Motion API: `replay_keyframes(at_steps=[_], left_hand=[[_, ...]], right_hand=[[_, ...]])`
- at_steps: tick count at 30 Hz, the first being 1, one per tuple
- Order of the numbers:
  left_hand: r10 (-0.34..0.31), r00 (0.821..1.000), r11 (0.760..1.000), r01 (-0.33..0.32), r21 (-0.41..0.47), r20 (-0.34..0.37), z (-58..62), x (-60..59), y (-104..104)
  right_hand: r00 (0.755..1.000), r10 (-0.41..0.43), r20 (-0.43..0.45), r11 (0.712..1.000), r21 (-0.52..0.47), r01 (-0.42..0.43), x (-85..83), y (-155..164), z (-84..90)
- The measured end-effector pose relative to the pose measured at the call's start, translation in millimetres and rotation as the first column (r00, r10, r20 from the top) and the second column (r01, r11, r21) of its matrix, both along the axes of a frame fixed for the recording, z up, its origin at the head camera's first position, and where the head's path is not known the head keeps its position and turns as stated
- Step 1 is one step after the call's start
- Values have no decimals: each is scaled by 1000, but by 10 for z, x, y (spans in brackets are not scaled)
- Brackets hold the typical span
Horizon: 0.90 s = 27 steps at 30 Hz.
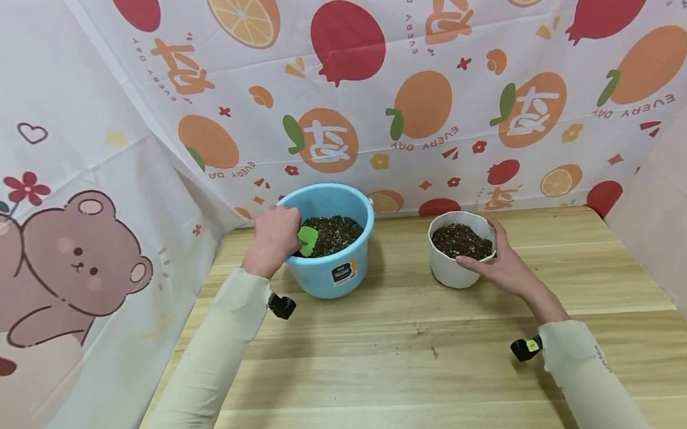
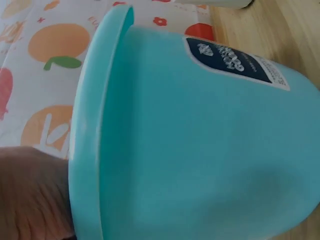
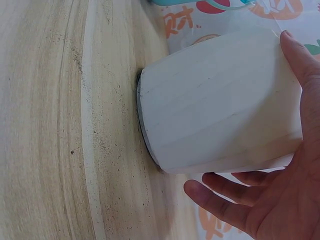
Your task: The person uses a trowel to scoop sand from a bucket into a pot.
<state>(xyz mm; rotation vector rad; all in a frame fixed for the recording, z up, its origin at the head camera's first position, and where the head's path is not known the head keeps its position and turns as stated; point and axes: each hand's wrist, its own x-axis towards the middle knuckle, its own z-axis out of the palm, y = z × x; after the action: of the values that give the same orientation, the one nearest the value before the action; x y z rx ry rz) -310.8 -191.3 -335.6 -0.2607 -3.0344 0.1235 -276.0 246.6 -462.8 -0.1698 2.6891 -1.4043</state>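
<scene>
On the near part of the wooden table [image 1: 392, 372] lie both forearms in pale sleeves, each with a small black camera strapped at the wrist. Taking the blue bucket [image 1: 338, 269] as the landmark: the right hand [image 1: 508, 265] is well to the right of the bucket, cupped around the near right side of a white pot [image 1: 453, 270]. The thumb lies along the pot's rim on the near side and the fingers curve round the far right wall; the right wrist view shows the fingers [image 3: 225, 202] spread and loosely bent about the pot's wall [image 3: 220, 105], the palm close to it. The pot stands upright on the table, a short way right of the bucket, and is filled with dark soil [image 1: 460, 240] almost to the rim.

The left hand [image 1: 274, 237] is at the bucket's left rim, reaching over it into the bucket. It grips a small green scoop [image 1: 308, 239], whose blade rests on the dark soil [image 1: 335, 232] inside the bucket; how the fingers close on the handle is hidden behind the back of the hand. The left wrist view shows only the bucket's outer wall [image 2: 200, 150], its label and the edge of the hand [image 2: 30, 195].

Behind the bucket hangs a cloth printed with oranges [image 1: 422, 104]; to its left, a cloth with a bear [image 1: 75, 262].
</scene>
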Motion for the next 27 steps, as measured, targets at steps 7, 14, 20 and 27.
replay_keyframes(at_steps=[7, 14, 20, 27], left_hand=[[64, 997, 980, -69, -186, -34, -25, 27, 179], [118, 991, 972, -130, -194, -70, -68, 46, 248], [123, 988, 976, -137, -171, -92, -83, 59, 274], [95, 992, 980, -107, -167, -80, -69, 41, 294]], right_hand=[[1000, -13, 23, 1000, 5, 13, 7, 13, -26], [1000, -1, -5, 1000, -26, 1, 13, 7, -34], [1000, -3, -25, 999, -39, 2, 20, 7, -32], [1000, -3, -19, 999, -39, 2, 24, 10, -60]])
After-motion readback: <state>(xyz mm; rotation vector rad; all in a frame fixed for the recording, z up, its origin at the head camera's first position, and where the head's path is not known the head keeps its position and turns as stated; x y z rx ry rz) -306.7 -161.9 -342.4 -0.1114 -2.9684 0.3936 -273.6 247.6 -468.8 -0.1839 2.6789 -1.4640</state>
